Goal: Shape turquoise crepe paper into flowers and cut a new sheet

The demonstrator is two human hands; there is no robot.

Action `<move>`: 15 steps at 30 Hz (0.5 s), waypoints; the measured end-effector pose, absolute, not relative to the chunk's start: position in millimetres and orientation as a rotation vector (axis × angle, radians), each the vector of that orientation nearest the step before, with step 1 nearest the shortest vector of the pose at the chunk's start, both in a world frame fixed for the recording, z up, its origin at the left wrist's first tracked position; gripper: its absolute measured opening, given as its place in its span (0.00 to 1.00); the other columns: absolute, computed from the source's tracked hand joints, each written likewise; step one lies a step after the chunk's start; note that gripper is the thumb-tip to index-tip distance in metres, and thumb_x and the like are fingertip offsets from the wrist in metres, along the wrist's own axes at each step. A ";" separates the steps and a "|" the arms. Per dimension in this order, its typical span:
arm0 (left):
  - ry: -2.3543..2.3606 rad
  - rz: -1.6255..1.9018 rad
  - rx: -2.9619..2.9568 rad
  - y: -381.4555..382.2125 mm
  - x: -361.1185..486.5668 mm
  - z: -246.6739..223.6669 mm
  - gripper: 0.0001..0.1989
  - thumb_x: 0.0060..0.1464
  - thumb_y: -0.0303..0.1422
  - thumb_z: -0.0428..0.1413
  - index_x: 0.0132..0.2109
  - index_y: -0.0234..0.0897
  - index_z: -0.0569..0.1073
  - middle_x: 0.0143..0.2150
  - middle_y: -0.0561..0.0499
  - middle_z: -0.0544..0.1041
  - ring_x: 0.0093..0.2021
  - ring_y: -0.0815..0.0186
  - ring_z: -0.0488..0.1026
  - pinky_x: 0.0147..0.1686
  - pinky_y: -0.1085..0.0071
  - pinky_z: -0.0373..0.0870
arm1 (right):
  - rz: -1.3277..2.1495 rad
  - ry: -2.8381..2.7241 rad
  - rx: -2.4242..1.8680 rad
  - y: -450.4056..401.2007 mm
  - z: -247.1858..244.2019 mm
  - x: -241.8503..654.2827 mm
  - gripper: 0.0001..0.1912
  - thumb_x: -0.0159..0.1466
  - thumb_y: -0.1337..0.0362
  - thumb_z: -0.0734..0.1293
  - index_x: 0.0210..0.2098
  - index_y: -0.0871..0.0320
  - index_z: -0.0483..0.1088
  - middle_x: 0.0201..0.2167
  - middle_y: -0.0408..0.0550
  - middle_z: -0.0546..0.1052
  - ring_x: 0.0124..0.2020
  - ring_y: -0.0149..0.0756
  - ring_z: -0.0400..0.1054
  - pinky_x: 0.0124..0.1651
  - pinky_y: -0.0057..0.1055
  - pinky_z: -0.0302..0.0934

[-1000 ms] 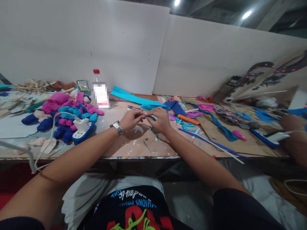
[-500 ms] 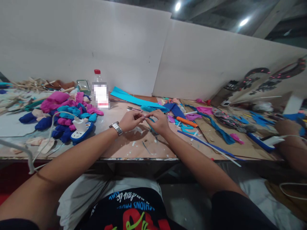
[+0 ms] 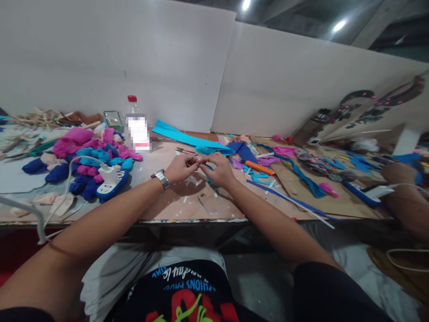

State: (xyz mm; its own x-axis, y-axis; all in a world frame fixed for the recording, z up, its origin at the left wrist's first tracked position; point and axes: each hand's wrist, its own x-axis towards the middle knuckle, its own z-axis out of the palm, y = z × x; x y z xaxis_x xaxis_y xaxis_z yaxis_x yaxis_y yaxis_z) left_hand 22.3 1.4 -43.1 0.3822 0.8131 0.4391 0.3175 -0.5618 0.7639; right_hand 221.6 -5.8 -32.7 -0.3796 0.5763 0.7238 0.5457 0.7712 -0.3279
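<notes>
White panels (image 3: 167, 67) backed a worktable (image 3: 167, 203) with a pinkish, scrap-flecked top, where a red-capped bottle (image 3: 136, 129) stood upright. To the right of that bottle and nearer the table's front edge, two bare hands met almost fingertip to fingertip. The left hand (image 3: 181, 169), a metal-banded wristwatch (image 3: 161, 179) behind it, had curled fingers, thumb and forefinger drawn into a pinch; whether anything sat between them I could not tell. The right hand (image 3: 219, 171) made a looser arch, its thumb and fingertips closed on a teal strip (image 3: 211, 180) that showed below the thumb and was otherwise mostly hidden.

A flat turquoise band (image 3: 177, 134) stretched rightward from beside the bottle. Farther right of it lay an orange tool handle (image 3: 259, 168). Left of the bottle were heaped pink fabric bundles (image 3: 72, 142) and navy fabric bundles (image 3: 55, 175); on its near-left side rested a blue-and-white power strip (image 3: 114, 189). Well to the bottle's right, another person's hand (image 3: 398, 173) was at the table.
</notes>
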 end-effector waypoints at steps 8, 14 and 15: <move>0.963 1.116 2.067 0.4 22.5 -43.1 0.10 0.57 0.38 0.57 0.36 0.34 0.76 0.33 0.48 0.79 0.32 0.66 0.73 0.32 0.71 0.68 | 0.069 -2.061 -0.860 -5.8 -33.4 221.6 0.05 0.63 0.66 0.71 0.37 0.51 0.80 0.39 0.45 0.84 0.43 0.44 0.75 0.52 0.43 0.62; 0.993 1.095 2.096 -1.4 23.2 -41.7 0.10 0.58 0.38 0.55 0.36 0.35 0.75 0.32 0.49 0.78 0.32 0.66 0.72 0.32 0.71 0.67 | 0.097 -2.057 -0.908 -6.2 -35.1 221.4 0.04 0.62 0.64 0.72 0.37 0.52 0.79 0.38 0.47 0.83 0.44 0.46 0.73 0.49 0.44 0.62; 0.997 1.093 2.098 -2.0 23.5 -41.5 0.10 0.58 0.37 0.55 0.36 0.35 0.75 0.33 0.49 0.78 0.32 0.66 0.72 0.32 0.71 0.67 | 0.099 -2.055 -0.906 -6.3 -35.3 221.3 0.04 0.62 0.64 0.72 0.37 0.52 0.79 0.38 0.46 0.83 0.43 0.46 0.73 0.49 0.44 0.62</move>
